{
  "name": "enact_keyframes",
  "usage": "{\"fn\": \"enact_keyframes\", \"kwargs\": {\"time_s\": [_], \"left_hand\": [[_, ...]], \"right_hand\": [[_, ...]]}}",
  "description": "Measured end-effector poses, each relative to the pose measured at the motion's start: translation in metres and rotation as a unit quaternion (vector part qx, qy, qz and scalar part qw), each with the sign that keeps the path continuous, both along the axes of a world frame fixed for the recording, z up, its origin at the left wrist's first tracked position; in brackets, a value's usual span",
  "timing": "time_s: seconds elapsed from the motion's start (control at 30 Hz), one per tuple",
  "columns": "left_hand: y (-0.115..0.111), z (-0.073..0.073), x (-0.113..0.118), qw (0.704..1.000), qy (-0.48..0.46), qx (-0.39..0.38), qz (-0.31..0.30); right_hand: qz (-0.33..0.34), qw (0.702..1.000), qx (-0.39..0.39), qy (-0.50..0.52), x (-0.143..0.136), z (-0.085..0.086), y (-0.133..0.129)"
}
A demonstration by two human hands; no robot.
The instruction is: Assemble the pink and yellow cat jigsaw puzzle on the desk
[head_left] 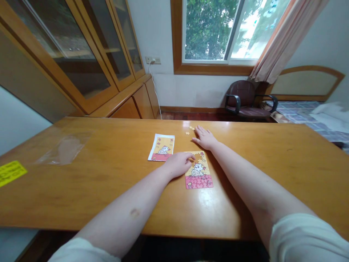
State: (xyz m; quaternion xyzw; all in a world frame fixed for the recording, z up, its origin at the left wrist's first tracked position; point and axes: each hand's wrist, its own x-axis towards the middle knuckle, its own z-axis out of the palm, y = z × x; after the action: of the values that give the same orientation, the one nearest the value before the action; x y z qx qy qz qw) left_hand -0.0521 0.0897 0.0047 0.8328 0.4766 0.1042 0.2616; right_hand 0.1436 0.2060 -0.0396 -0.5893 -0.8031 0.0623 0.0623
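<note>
A partly assembled jigsaw puzzle (198,178), yellow above and pink below with a white animal figure, lies flat on the wooden table. Gaps show in its upper part. My left hand (179,163) rests at the puzzle's left edge, its fingers curled over the upper left area; what they hold, if anything, is hidden. Farther off, my right hand (205,138) lies flat with fingers spread, beside a few loose yellow pieces (187,133) near the table's far edge. The reference picture (163,147), with the same design, lies left of the puzzle, close to my left hand.
On the left of the table (109,189) lie a clear plastic bag (64,150) and a yellow label (12,173). Beyond the table stand a glass-door cabinet (114,87), an office chair (242,96) and a bed (297,112).
</note>
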Motion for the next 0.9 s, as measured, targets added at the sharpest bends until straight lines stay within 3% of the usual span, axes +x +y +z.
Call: {"fn": "enact_keyframes", "kwargs": {"time_s": [0.2,0.47,0.57,0.67,0.83,0.9], "left_hand": [[0.001,-0.001,-0.001,1.0,0.001,0.0,-0.003],[0.0,0.002,0.0,1.0,0.005,-0.009,-0.006],[0.0,0.002,0.0,1.0,-0.003,-0.008,-0.01],[0.001,0.0,0.0,1.0,-0.014,-0.007,-0.01],[0.001,0.0,-0.002,1.0,-0.009,-0.009,-0.006],[0.001,0.0,-0.002,1.0,-0.005,-0.006,-0.006]], "right_hand": [[0.032,0.999,-0.022,-0.033,-0.001,0.0,0.004],[0.13,0.991,-0.002,-0.015,0.045,0.003,-0.038],[0.136,0.991,0.009,0.012,0.059,0.004,-0.05],[0.068,0.995,0.043,0.064,0.064,0.009,-0.053],[-0.174,0.963,0.029,0.202,0.059,0.019,-0.054],[-0.199,0.957,0.034,0.21,0.056,0.02,-0.059]]}}
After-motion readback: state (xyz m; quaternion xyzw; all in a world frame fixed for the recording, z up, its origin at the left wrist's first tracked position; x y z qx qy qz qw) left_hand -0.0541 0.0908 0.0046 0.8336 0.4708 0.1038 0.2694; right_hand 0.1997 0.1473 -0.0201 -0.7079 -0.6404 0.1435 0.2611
